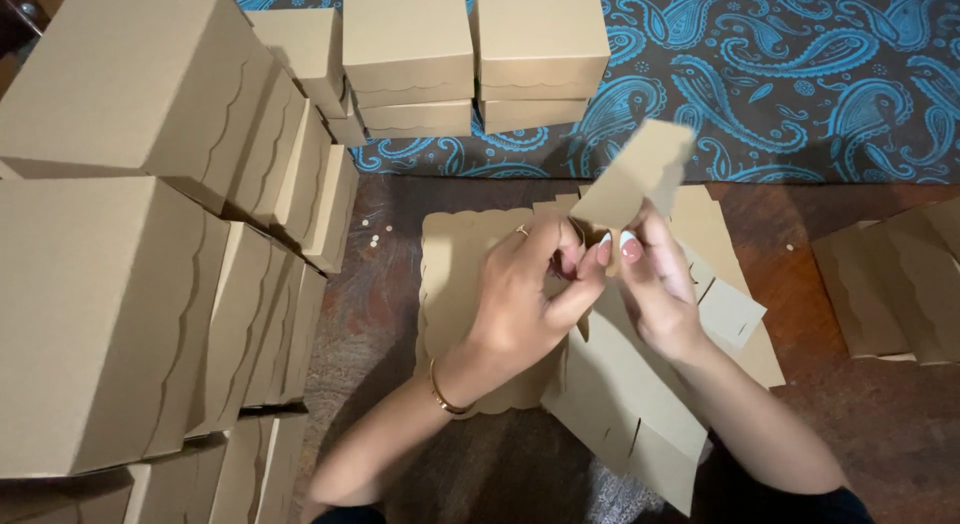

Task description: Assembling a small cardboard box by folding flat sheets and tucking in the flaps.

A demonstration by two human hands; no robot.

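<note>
My left hand (525,294) and my right hand (655,284) both pinch a flat brown cardboard box blank (625,384) at its upper corner, where a scalloped flap (640,169) stands folded upward. The blank hangs down toward my lap, with slotted tabs along its right edge. Under it lies a stack of flat scalloped cardboard pieces (450,274) on the brown floor. A thin bracelet circles my left wrist.
Finished brown boxes are stacked high on the left (110,214) and in two short stacks at the back (470,59). More flat blanks lie at the right edge (895,284). A blue paisley cloth (790,74) covers the far floor.
</note>
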